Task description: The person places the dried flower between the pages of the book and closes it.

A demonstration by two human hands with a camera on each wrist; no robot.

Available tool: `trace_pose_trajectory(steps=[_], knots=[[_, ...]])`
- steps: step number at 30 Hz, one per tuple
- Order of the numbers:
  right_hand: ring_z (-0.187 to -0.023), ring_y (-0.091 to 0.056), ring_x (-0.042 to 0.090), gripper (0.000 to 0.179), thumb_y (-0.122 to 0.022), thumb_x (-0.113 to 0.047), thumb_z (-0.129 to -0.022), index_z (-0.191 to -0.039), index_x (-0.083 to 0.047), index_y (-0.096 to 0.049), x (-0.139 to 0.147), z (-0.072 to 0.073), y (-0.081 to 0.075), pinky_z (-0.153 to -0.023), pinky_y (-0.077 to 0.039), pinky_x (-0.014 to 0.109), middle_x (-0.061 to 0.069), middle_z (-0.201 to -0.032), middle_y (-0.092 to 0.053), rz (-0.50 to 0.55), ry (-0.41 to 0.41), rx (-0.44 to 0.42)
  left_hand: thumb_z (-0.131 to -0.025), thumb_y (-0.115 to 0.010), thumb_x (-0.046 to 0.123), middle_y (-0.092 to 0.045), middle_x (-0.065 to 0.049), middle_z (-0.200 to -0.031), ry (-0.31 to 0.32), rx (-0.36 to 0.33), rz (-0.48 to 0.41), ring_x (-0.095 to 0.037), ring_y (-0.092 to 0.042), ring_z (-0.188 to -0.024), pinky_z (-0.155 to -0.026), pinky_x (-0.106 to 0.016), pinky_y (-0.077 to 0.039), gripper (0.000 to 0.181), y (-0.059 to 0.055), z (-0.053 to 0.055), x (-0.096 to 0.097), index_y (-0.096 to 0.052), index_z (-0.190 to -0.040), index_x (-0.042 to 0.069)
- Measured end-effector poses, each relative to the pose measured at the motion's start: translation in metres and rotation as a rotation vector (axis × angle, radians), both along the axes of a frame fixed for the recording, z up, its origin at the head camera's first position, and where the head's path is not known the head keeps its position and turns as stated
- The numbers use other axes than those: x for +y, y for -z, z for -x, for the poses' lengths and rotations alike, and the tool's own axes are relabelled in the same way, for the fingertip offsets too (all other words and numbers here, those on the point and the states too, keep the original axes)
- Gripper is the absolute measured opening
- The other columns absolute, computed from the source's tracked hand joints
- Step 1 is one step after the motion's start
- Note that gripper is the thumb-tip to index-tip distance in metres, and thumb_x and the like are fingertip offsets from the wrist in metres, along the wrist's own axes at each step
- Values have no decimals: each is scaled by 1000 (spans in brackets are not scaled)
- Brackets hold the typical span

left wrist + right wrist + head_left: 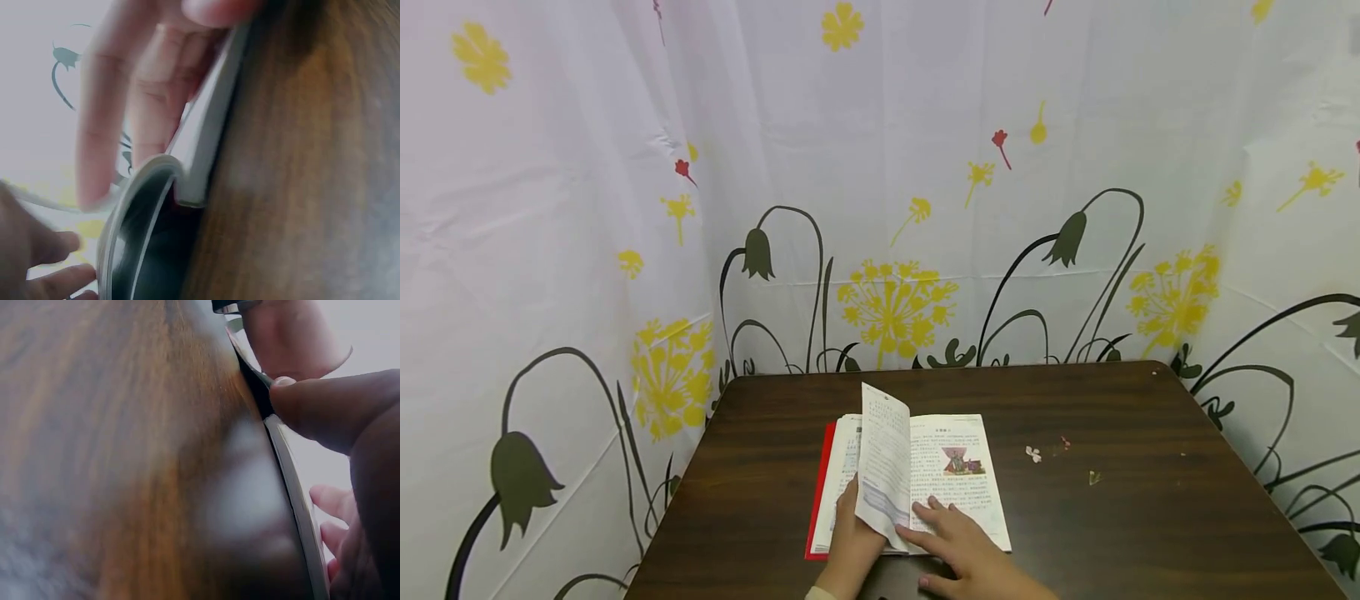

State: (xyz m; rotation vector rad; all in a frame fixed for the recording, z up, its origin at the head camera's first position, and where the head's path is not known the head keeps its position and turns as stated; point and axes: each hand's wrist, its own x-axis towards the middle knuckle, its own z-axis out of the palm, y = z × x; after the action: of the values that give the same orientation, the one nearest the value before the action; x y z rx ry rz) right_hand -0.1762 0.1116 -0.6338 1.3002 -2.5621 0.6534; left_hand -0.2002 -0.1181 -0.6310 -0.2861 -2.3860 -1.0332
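1. While a pale sleeve [820, 593] shows at the bottom of the head view, the left hand [852, 529] lies over the near left part of the book [921, 467], its fingers extended and partly hidden behind a raised leaf [883, 462].
2. Beside it, the right hand [966, 546] has its fingers spread and loosely straight across the lower part of the right page [958, 487], one fingertip at the bottom corner of the raised leaf; the right wrist view shows its thumb at the book's near edge.
3. Spread wide, the book lies near the front of the dark wood-grain surface [1120, 542], with a red cover edge [820, 500] along its left side.
4. The raised leaf stands tilted above the left half, its foot curving; the right page carries print and a coloured illustration [962, 461].
5. Right of the book and apart from it are small marks: one white [1033, 454], one yellowish [1093, 477], one reddish [1065, 443].
6. Behind the surface hangs a pale curtain [925, 100] patterned with yellow, red and dark green flowers.
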Motion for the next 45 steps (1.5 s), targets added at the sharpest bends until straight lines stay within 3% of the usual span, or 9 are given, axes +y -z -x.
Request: trace_pose_trajectory(steps=[8,12,15,20,23,27,32,35,45], knots=[[-156,-49,41,69,-65,-55,-106,-167,-29,-46,1,-3,-8,-117,-45,63,12,-173,-46,-52,-23,-38,-109,-65,17,-78,-5,-111,-31,-157,-567,-11,-71,-96,-79,-27,-60,13,-17,4,-4,-72,-119,12],[-155,-50,37,68,-65,-55,-106,-167,-31,-46,1,-2,-8,-118,-44,61,11,-172,-47,-61,-27,-44,-116,-47,9,-71,-17,-106,-51,12,-858,-16,-69,-91,-77,-21,-58,24,-26,-2,-5,-67,-117,-2],[-154,-52,36,66,-66,-53,-106,-166,-36,-47,0,-3,-8,-118,-44,63,11,-171,-48,-72,-9,-58,-112,-43,-6,-66,-14,-96,-70,299,-766,-19,-65,-91,-85,-19,-54,23,-34,-5,-6,-66,-108,-9],[-154,-52,36,63,-68,-51,-105,-164,-39,-49,-3,-4,-9,-115,-46,66,12,-170,-49,-84,5,-73,-86,-47,-21,-64,-11,-79,29,832,-360,-24,-55,-77,-77,-27,-45,29,-48,-2,-7,-69,-80,-4],[-154,-52,36,62,-68,-51,-105,-164,-39,-50,-3,-4,-8,-115,-46,65,12,-170,-49,-75,-1,-71,-79,-54,-16,-67,-8,-75,123,959,-189,-24,-54,-73,-74,-32,-43,28,-53,-1,-4,-76,-79,1],[-154,-52,35,63,-67,-53,-105,-164,-40,-49,-3,-2,-3,-116,-46,62,11,-170,-50,-66,0,-22,-82,-60,-9,-75,-1,-81,103,743,-21,-23,-65,-82,-84,-40,-48,31,-46,-4,4,-84,-93,8],[-154,-51,34,64,-66,-54,-105,-165,-41,-46,-2,1,10,-117,-46,58,13,-169,-50,-57,-20,25,-94,-71,9,-82,5,-96,-139,76,212,-22,-73,-100,-113,-71,-37,20,-30,-14,11,-86,-103,18],[-156,-49,34,65,-65,-54,-106,-166,-42,-44,-2,2,13,-119,-44,59,12,-171,-48,-58,-28,-4,-94,-79,20,-80,0,-109,-190,-181,315,-26,-72,-107,-115,-84,-27,17,-25,-15,10,-85,-110,18],[-153,-53,28,52,-68,-49,-107,-156,-35,-59,4,0,-2,-114,-48,62,8,-168,-52,-36,-30,55,-106,-68,13,-76,2,-140,316,-193,304,-34,-55,-152,-122,-71,-41,23,-12,-2,8,-82,-121,23]])
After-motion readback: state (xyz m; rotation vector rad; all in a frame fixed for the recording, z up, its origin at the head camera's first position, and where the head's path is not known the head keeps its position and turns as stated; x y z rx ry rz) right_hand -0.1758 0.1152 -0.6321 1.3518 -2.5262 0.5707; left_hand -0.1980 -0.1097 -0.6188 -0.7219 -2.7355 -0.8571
